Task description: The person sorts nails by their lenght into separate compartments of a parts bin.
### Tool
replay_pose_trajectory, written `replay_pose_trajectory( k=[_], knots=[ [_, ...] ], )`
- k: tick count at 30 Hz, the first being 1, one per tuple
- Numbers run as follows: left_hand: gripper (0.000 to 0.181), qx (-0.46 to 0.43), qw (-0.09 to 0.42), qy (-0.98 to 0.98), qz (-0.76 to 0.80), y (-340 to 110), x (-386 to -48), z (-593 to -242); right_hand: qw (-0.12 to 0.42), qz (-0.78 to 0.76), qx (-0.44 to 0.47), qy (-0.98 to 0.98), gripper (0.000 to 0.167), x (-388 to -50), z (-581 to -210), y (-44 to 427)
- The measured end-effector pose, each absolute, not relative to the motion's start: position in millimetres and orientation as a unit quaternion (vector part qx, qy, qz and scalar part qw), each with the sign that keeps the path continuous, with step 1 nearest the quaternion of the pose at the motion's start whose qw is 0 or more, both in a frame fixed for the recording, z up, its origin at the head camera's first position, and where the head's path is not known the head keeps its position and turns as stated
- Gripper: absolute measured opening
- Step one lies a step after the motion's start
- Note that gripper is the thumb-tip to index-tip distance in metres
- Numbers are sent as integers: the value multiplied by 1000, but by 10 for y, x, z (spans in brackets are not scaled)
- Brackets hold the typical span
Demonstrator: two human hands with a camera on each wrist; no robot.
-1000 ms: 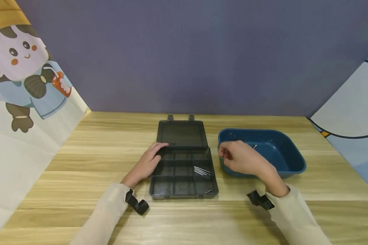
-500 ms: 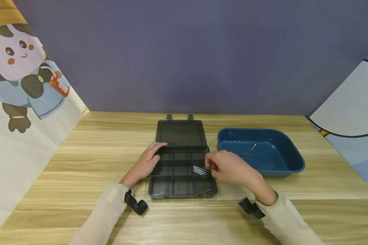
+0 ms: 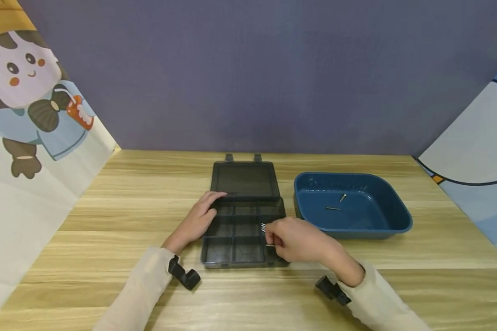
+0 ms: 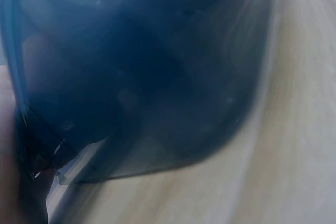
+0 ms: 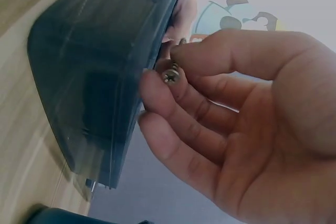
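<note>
In the head view, a dark translucent compartment box (image 3: 217,263) lies on the table with its lid (image 3: 244,179) folded back. My left hand (image 3: 193,223) rests on its left edge near the hinge, fingers fairly straight. Between thumb and fingertips, my right hand (image 3: 298,240) pinches a small cross-head screw (image 5: 171,76) over the front right compartment. That hand partly hides this compartment and the one behind it. Thin silver screws or nails (image 3: 263,227) show by my fingertips in the middle right compartment. The left wrist view is blurred and mostly filled by the box wall (image 4: 157,103).
Right of the box stands a blue plastic bin (image 3: 362,231). Inside it lie a brassy screw (image 3: 343,197) and another thin screw (image 3: 333,208). A grey-purple panel (image 3: 265,82) closes off the back of the wooden table (image 3: 157,170).
My right hand, holding the screw, has moved from the bin's left rim leftward and toward me to the box's front right compartment. My left hand has stayed in place.
</note>
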State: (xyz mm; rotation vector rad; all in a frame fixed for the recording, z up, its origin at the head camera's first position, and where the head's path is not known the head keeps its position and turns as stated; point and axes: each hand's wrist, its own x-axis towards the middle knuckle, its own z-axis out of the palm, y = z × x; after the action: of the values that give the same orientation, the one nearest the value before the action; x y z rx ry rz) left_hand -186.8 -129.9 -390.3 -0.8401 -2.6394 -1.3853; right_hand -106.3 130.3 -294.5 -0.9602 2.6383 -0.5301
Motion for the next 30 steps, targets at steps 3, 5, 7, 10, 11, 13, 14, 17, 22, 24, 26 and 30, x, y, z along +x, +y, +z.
replay_pose_trajectory(
  k=[3, 5, 7, 10, 11, 13, 14, 17, 22, 24, 26, 30],
  knots=[
    [48, -272, 19, -851, -449, -1294, -1867, -3905, 149, -184, -335, 912, 16, -1051, -2947, 1303],
    [48, -274, 19, -851, -448, -1288, -1870, -3911, 148, -179, -338, 912, 17, -1045, -2944, 1303],
    [47, -275, 19, -850, -449, -1284, -1869, -3907, 149, -177, -337, 912, 18, -1046, -2951, 1307],
    [48, -275, 21, -849, -450, -1286, -1872, -3910, 147, -176, -344, 911, 18, -1052, -2963, 1309],
    [48, -274, 22, -849, -452, -1289, -1870, -3907, 147, -178, -345, 910, 17, -1057, -2968, 1310],
    [48, -273, 23, -848, -453, -1295, -1866, -3909, 146, -181, -350, 907, 16, -1064, -2973, 1313],
    [48, -272, 24, -849, -452, -1299, -1866, -3915, 147, -184, -351, 906, 16, -1065, -2974, 1312],
    [48, -271, 23, -851, -450, -1306, -1859, -3924, 154, -189, -350, 904, 13, -1066, -2972, 1313],
    [48, -271, 22, -851, -450, -1306, -1854, -3918, 165, -186, -340, 907, 13, -1065, -2972, 1305],
    [48, -270, 23, -851, -449, -1305, -1857, -3915, 168, -186, -339, 907, 13, -1067, -2967, 1301],
    [48, -267, 20, -852, -450, -1305, -1854, -3899, 170, -187, -343, 905, 13, -1070, -2952, 1303],
    [48, -266, 18, -852, -449, -1296, -1861, -3904, 170, -185, -351, 902, 13, -1075, -2915, 1332]
  ],
)
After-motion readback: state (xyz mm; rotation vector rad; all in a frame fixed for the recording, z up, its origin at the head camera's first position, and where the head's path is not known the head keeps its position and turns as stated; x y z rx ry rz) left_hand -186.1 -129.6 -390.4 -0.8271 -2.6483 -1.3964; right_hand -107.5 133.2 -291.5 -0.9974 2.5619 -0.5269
